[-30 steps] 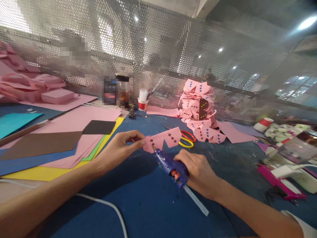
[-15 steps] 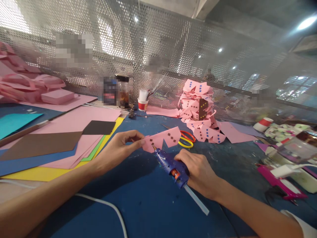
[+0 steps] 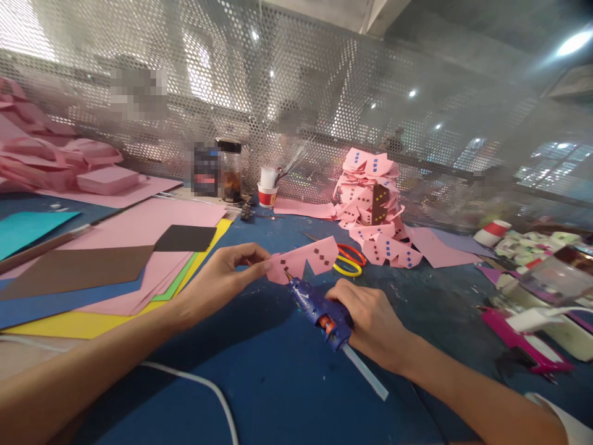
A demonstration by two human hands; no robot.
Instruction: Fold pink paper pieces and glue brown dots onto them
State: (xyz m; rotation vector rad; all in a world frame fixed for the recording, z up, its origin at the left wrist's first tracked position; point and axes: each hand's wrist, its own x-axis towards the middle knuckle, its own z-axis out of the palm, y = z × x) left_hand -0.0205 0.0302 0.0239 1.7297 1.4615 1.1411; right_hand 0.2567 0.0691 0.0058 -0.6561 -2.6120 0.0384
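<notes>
My left hand [image 3: 231, 272] pinches the left end of a notched pink foam piece [image 3: 301, 256] between thumb and fingers. Several small dark brown squares dot its face. Wrapped round the handle of a blue hot glue gun [image 3: 319, 309] is my right hand [image 3: 370, 318]. The gun's nozzle tip is at the piece's lower left edge, close to a brown square; whether it touches cannot be made out. A clear glue stick [image 3: 365, 371] sticks out of the gun's rear. Just behind the piece lie scissors [image 3: 349, 259] with red and yellow handles.
A tall stack of dotted pink pieces [image 3: 370, 198] stands behind the scissors. Coloured foam sheets [image 3: 115, 266] lie at left. A jar [image 3: 231, 173] and a paper cup [image 3: 267, 196] stand along the perforated screen [image 3: 324, 80]. A white cable [image 3: 199, 377] crosses the front; a pink tool [image 3: 523, 346] lies right.
The glue gun's rear end and glue stick have shifted very slightly left. Both hands keep their grips, and the pink piece stays in place.
</notes>
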